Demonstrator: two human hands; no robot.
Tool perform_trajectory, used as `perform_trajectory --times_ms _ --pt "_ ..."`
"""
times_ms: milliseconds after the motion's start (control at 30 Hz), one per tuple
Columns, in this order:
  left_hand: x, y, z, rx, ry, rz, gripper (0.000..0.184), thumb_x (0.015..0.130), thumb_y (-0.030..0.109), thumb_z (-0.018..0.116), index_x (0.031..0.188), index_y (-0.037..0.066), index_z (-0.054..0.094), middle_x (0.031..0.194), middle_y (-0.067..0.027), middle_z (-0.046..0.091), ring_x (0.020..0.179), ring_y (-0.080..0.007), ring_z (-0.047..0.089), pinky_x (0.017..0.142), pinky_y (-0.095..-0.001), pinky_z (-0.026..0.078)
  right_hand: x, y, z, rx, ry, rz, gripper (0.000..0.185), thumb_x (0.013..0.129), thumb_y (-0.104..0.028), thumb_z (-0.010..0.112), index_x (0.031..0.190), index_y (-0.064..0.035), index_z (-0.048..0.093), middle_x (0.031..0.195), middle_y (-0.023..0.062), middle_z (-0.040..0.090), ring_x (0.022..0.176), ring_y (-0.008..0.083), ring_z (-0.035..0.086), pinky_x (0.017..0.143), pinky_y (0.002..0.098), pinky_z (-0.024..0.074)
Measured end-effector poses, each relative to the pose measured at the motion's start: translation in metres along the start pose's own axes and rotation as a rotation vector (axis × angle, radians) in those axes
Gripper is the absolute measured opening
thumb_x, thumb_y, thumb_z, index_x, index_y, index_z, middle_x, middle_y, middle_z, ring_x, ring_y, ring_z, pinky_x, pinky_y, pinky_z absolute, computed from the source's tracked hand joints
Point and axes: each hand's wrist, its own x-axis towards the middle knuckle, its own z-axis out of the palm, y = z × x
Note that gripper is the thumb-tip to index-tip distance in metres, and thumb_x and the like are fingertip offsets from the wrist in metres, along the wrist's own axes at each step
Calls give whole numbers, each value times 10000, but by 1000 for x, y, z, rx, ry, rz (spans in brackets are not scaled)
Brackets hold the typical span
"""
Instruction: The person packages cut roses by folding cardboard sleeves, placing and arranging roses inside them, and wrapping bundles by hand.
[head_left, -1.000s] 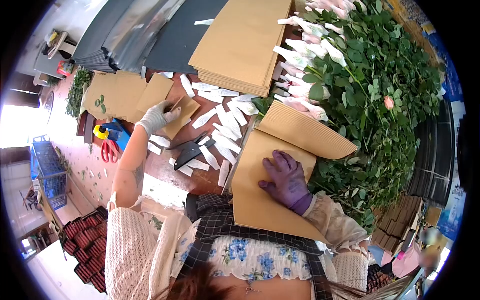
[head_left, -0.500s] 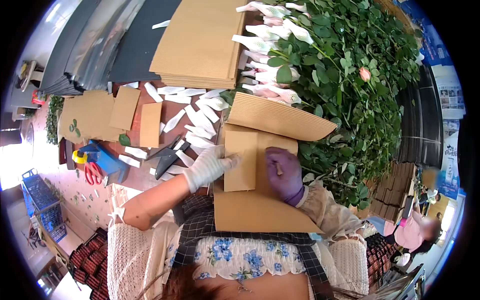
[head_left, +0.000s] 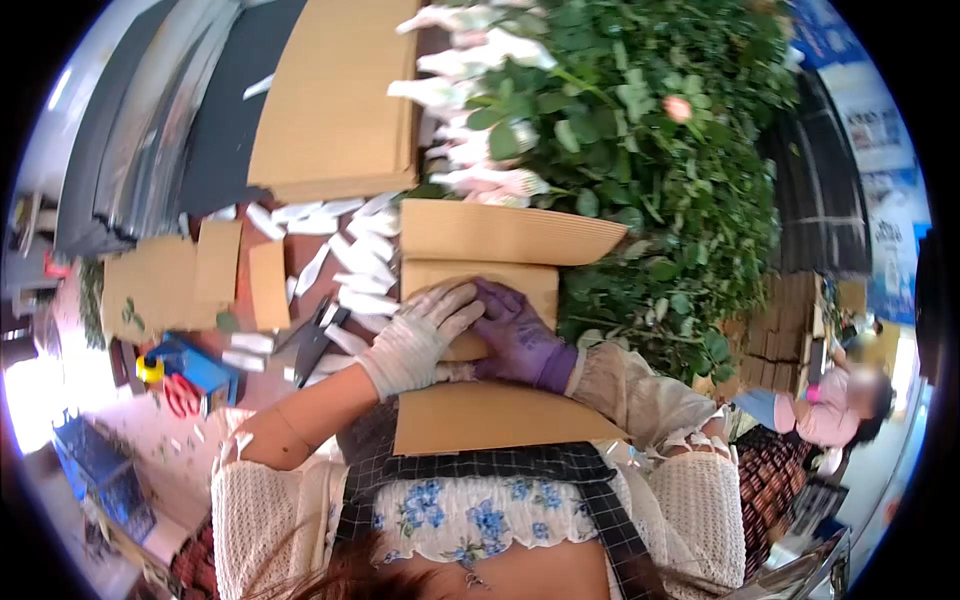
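In front of me lies a cardboard sheet (head_left: 510,418), its near part flat by my apron and its far corrugated flap (head_left: 500,232) raised. My left hand (head_left: 422,335), in a white glove, rests on the cardboard with fingers stretched out. Beside it and touching it, my right hand (head_left: 525,340) in a purple glove presses down, fingers apart. The two hands meet over the middle of the sheet. The smaller cardboard piece seen earlier is mostly hidden under them. Neither hand visibly grips anything.
A cardboard stack (head_left: 335,100) stands at the back, beside roses in white net sleeves (head_left: 440,93) with leafy stems (head_left: 650,180). Loose white sleeves (head_left: 365,260), a black tool (head_left: 315,345), red scissors (head_left: 181,395) and a blue box (head_left: 205,368) lie left. Another person (head_left: 835,405) is at right.
My left hand has gone from holding the small cardboard piece's edge to lying flat. My right hand has opened from a curl and moved left against it. The view has shifted slightly.
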Motion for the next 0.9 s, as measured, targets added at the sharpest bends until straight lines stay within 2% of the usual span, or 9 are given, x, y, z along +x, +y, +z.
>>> perform_trajectory --times_ms 33,133,267,467,600,700,733,800,900 --pt "4 1 -3 30 -34 -4 825 767 486 668 1390 37 368 1453 -191 343 1353 -352 318 1121 -450 255 4 9 -5 -9 94 -143 678 718 -455 719 1256 -78 551 1346 167 475 1294 321 400 1076 429 309" --pt "9 4 -5 129 -83 26 850 738 502 692 1352 -11 407 1432 -242 340 1363 -376 292 1136 -450 236 -10 16 -48 993 -130 664 625 751 -467 713 1215 -69 586 1277 163 539 1201 301 502 1019 377 389" --pt "24 25 -20 247 -245 -28 726 725 392 730 1282 7 466 1389 -263 372 1318 -430 333 1083 -481 325 -40 -46 -68 427 -324 -24 466 872 -396 623 1172 -42 581 1026 117 623 919 289 621 807 360 512" --pt "43 43 -11 451 -372 -142 708 690 323 771 1268 44 471 1345 -224 431 1278 -404 399 1049 -443 372 -45 -87 -13 -279 -136 208 286 745 -292 652 952 -101 602 934 110 594 871 268 600 737 375 490" --pt "39 26 14 568 -304 -100 643 699 337 742 1221 49 504 1312 -234 455 1231 -405 437 1020 -447 384 -45 -73 -28 -110 -172 89 243 764 -224 633 970 -102 592 921 115 602 865 266 610 753 391 498" --pt "36 35 -7 415 -291 -96 704 687 393 745 1244 45 491 1339 -239 428 1264 -417 387 1028 -476 364 -53 0 -96 331 160 23 242 813 -229 644 1013 -97 609 983 129 619 936 293 627 828 395 498" --pt "36 35 -8 384 -312 -111 763 679 435 747 1271 39 474 1364 -246 403 1289 -431 349 1040 -495 347 -45 36 -125 -29 421 315 201 833 -158 613 1016 -76 620 970 119 641 929 289 629 812 362 505" --pt "34 34 -9 337 -354 -127 816 674 483 744 1295 38 459 1391 -253 371 1318 -444 302 1045 -532 327 -27 93 -218 -333 993 402 183 839 -97 577 1015 -88 629 1028 94 652 943 314 613 802 368 494" --pt "35 25 -6 274 -364 -136 758 671 496 738 1240 54 502 1399 -242 342 1320 -440 285 1020 -575 319 -9 226 -252 -687 737 744 189 833 -186 619 1008 -130 665 987 105 666 974 312 605 842 418 467"
